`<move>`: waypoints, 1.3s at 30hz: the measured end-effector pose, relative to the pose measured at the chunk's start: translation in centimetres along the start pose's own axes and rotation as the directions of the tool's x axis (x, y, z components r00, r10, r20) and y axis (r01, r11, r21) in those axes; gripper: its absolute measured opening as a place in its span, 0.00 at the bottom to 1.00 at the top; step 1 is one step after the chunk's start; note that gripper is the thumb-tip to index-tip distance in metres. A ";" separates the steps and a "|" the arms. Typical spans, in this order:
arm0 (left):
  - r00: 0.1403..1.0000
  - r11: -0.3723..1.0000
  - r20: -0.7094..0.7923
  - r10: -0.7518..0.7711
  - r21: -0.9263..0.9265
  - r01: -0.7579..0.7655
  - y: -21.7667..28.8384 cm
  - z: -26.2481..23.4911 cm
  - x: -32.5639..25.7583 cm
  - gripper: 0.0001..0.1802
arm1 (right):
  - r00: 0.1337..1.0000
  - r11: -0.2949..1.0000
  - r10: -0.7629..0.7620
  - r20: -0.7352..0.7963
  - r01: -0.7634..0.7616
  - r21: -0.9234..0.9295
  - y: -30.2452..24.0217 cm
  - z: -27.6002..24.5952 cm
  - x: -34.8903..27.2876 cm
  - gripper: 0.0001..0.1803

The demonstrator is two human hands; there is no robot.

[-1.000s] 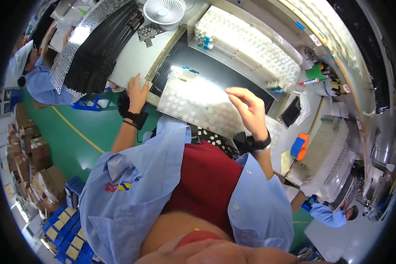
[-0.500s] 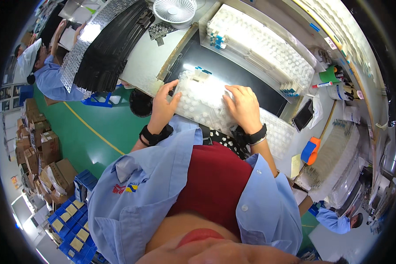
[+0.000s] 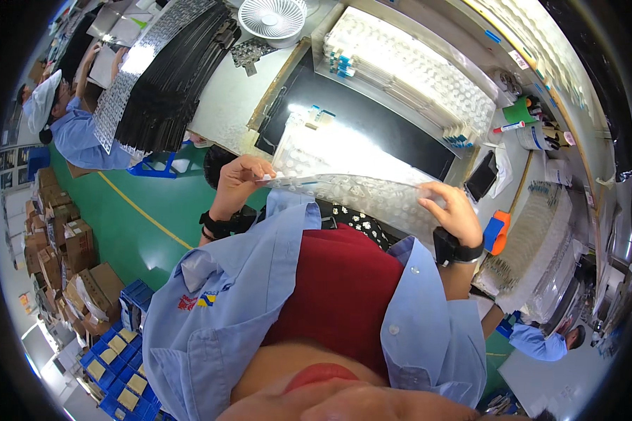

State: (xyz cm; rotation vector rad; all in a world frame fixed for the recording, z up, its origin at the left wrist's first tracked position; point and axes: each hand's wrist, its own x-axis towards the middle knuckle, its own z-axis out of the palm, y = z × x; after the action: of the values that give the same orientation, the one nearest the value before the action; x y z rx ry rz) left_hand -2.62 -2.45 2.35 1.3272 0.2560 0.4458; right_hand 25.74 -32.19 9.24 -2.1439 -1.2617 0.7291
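A thin clear plastic sheet with rows of round dimples [image 3: 361, 195] is raised and tilted close to my body, its upper edge slightly bowed. My left hand [image 3: 240, 184] pinches its left end between thumb and fingers. At the other end my right hand [image 3: 455, 212] grips the right edge, thumb on the near side. Just beyond the raised sheet, more clear dimpled sheets [image 3: 309, 149] lie on the black work surface [image 3: 372, 116] under strong glare, with small blue tabs at their far left corner. How many lie there I cannot tell.
A clear bin wall [image 3: 400, 98] encloses a row of upright dimpled sheets at the back. A white fan [image 3: 270, 19] and a stack of black sheets [image 3: 172, 88] stand to the left. On the right are a phone [image 3: 482, 175] and an orange-blue tape dispenser [image 3: 497, 233].
Both hands have moved nearer my body and farther apart, the right one rightward. The dimpled sheet, flat under my hands before, is now lifted and tilted between them.
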 end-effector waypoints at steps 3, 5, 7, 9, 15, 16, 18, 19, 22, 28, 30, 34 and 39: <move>0.990 0.997 -0.119 -0.080 0.004 0.081 0.3 0.6 0.7 0.09 | 0.995 0.976 0.096 0.023 -0.099 0.195 -1.5 -1.9 -1.4 0.16; 0.924 0.959 -0.289 -0.251 0.056 0.278 0.7 2.2 2.6 0.11 | 0.990 0.982 0.140 0.018 -0.141 0.123 -1.6 -2.4 -0.7 0.18; 0.928 0.954 -0.284 -0.241 0.104 0.280 -0.9 2.0 3.7 0.13 | 0.988 0.988 0.151 0.006 -0.152 0.020 0.8 -1.1 0.4 0.19; 0.931 0.919 -0.294 -0.216 0.262 0.296 -2.4 2.0 4.4 0.18 | 0.974 0.975 0.223 0.035 -0.222 -0.033 1.8 0.3 1.6 0.19; 0.938 0.922 -0.249 -0.243 0.242 0.303 -2.2 1.7 4.1 0.15 | 0.965 0.955 -0.130 -0.229 0.060 -0.290 -1.5 1.5 3.5 0.17; 0.937 0.920 -0.249 -0.243 0.247 0.304 -1.9 1.4 3.9 0.15 | 0.959 0.974 -0.135 -0.248 0.082 -0.210 -2.6 2.3 4.4 0.16; 0.984 0.846 -0.082 -0.161 0.502 0.180 -0.9 0.8 3.7 0.11 | 0.962 0.988 -0.138 -0.236 0.151 0.040 -4.6 4.3 6.1 0.19; 0.983 0.844 -0.081 -0.162 0.506 0.181 -0.4 0.6 3.8 0.11 | 0.953 0.982 -0.173 -0.249 0.186 0.029 -4.9 5.5 6.9 0.23; 0.992 0.907 0.101 -0.070 0.420 0.021 0.8 0.7 3.6 0.12 | 0.876 0.919 -0.385 -0.292 0.334 -0.209 -5.5 7.7 8.8 0.23; 0.959 0.961 -0.208 -0.190 0.159 0.225 0.3 1.0 4.3 0.13 | 0.852 0.890 -0.449 -0.267 0.401 -0.218 -5.4 8.6 8.7 0.21; 0.912 0.882 -0.326 -0.249 0.313 0.352 -1.5 0.6 4.8 0.14 | 0.849 0.888 -0.452 -0.273 0.398 -0.230 -5.5 8.7 8.4 0.20; 0.944 0.652 -0.264 -0.197 0.684 0.327 -1.0 1.3 5.5 0.15 | 0.835 0.888 -0.452 -0.313 0.388 -0.248 -5.2 9.2 8.3 0.19; 0.986 0.812 -0.138 -0.098 0.561 0.159 -0.6 1.1 5.1 0.09 | 0.813 0.888 -0.457 -0.361 0.396 -0.234 -5.7 9.3 8.6 0.18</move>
State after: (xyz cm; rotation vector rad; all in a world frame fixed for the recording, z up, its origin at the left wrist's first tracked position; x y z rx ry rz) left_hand 2.54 -1.22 2.40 1.8652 0.5998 0.3307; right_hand 19.54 -20.48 5.08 -1.8763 -1.5157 -0.0107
